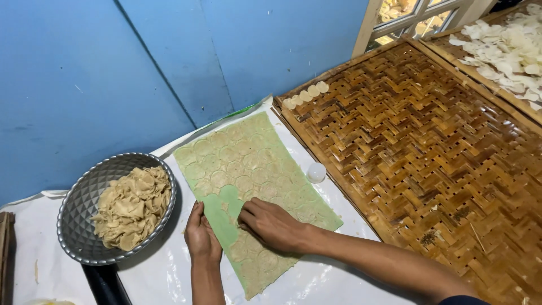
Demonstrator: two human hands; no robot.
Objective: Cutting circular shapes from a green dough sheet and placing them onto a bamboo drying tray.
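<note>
Right hand (271,225) fingertips pinch a cut disc from the dough sheet (251,169); left hand (202,237) lies flat, empty, beside it. Few discs (305,95) occupy the woven tray (418,164) beyond; most remain unlifted.

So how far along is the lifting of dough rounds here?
Early. A few rounds lie on the woven tray, and scraps fill the metal bowl. The right hand picks at the stamped dough sheet beside a bare green patch; the left hand steadies the edge. Most rounds remain.

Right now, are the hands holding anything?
Nothing is lifted. The right hand picks at the dough sheet by a cut round's edge; the left hand presses flat beside it.
</note>
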